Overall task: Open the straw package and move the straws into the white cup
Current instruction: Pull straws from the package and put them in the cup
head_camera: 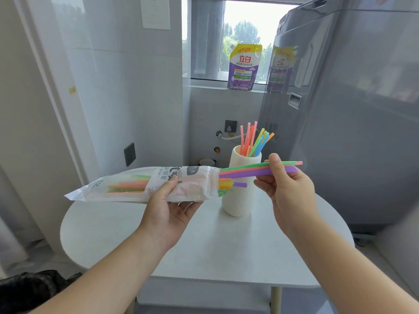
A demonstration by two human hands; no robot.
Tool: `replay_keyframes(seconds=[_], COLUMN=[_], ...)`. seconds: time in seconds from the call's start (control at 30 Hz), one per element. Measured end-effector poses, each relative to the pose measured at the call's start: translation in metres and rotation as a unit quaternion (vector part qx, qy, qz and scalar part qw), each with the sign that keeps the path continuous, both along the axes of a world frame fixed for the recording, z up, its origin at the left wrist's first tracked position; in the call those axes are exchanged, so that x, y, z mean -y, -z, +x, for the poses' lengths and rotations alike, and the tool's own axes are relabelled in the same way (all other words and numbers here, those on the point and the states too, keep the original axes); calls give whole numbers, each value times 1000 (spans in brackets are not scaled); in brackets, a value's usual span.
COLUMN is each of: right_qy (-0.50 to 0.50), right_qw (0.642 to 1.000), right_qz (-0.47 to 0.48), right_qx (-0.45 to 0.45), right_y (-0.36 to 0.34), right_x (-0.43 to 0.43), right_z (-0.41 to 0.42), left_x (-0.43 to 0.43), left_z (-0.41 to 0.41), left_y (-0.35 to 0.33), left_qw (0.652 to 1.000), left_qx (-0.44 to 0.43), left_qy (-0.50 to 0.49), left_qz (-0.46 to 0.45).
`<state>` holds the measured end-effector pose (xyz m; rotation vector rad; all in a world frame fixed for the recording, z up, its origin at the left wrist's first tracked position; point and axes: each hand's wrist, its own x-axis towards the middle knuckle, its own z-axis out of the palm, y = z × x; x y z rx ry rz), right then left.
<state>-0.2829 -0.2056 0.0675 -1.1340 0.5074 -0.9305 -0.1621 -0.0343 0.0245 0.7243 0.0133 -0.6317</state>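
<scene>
My left hand (169, 207) grips the clear straw package (127, 185) from below and holds it level above the table, its open mouth facing right. Coloured straw ends stick out of that mouth. My right hand (289, 189) pinches three straws (242, 170), green, pink and purple, which are drawn partway out of the package to the right. Behind them stands the ribbed white cup (238, 202) on the table, holding several upright straws (254, 141) in pink, orange, green and blue.
The round white table (215, 245) lies under both hands. A grey washing machine (351, 109) stands at the right. A purple detergent pouch (243, 69) sits on the window sill. A dark bag (29, 288) lies on the floor at lower left.
</scene>
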Motion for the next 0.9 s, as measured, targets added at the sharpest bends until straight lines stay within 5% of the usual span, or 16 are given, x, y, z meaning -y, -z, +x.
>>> replay_keyframes(seconds=[0.9], right_qy=[176], right_qw=[964], right_qz=[-193], right_qx=[44], right_y=[-60], right_x=[37], right_z=[-35], left_x=[0], left_z=[7], left_y=[5], left_qw=[999], left_qx=[-22], left_qy=[-26], left_qz=[-5])
